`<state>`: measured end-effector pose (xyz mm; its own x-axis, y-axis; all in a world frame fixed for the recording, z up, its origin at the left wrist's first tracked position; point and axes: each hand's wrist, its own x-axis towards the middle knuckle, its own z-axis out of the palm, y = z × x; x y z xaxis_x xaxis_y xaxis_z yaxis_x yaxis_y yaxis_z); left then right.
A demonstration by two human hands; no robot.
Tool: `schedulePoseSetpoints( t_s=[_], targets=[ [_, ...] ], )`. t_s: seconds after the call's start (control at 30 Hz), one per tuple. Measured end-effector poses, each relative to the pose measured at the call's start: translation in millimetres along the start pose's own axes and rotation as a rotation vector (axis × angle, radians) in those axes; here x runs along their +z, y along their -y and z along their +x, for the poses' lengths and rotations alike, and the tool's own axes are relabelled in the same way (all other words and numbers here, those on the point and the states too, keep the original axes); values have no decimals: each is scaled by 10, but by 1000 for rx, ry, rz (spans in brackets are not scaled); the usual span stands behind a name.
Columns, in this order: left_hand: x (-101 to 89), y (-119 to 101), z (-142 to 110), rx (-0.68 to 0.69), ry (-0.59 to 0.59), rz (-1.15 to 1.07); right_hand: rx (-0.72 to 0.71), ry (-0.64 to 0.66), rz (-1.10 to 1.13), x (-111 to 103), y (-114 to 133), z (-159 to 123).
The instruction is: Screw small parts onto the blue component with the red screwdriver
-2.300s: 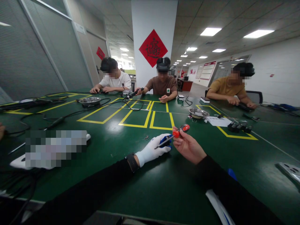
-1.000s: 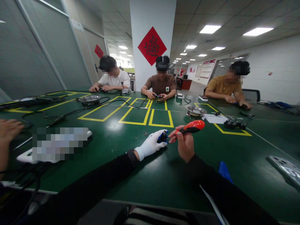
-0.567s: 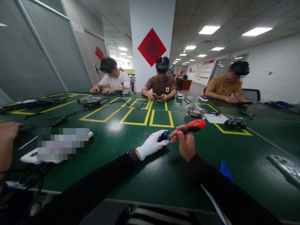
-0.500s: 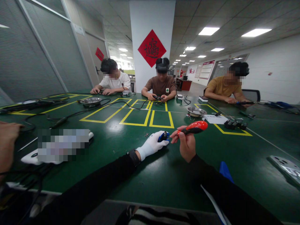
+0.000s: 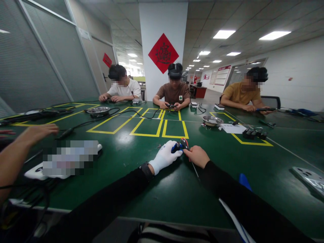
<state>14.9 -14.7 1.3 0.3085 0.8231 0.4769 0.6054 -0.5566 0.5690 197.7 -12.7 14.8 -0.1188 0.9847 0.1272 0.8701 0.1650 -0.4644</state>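
Note:
My left hand (image 5: 165, 156), in a white glove with blue fingertips, is closed around a small dark part with a shiny metallic top (image 5: 178, 144). Most of that part is hidden by the fingers. Close beside it, my bare right hand (image 5: 199, 156) grips a screwdriver (image 5: 185, 143) with a red and black handle. Its handle leans away from me and its thin shaft slants back toward me, the tip pointing away from the dark part. Both hands are above the green table (image 5: 141, 189). A few tiny metal pieces (image 5: 159, 146) lie left of the glove.
A white power-strip-like object (image 5: 37, 172), partly blurred out, lies at left near another person's hand (image 5: 32, 135). Metal bowls (image 5: 212, 120) (image 5: 98, 111), black blocks (image 5: 253, 134) and paper (image 5: 231, 128) sit farther back. At right are a phone (image 5: 310, 182) and a blue object (image 5: 244, 182). Three people sit opposite.
My right hand has turned the screwdriver round: its handle now points away and its shaft toward me. My left hand stays put. At left, another person's hand has reached farther in.

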Motion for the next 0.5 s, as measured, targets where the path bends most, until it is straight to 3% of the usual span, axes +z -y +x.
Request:
schedulePoseSetpoints(
  t_s=[0.13,0.3,0.5],
  targets=[
    [-1,5,4,9,1,8,-47,-20,-173,35,50,-28],
    [-27,-6,-21,-23,25,-16,58,-25,295,19,16,50],
    [-92,-60,-31,-69,55,-15,179,26,581,-326,203,203]
  ],
)
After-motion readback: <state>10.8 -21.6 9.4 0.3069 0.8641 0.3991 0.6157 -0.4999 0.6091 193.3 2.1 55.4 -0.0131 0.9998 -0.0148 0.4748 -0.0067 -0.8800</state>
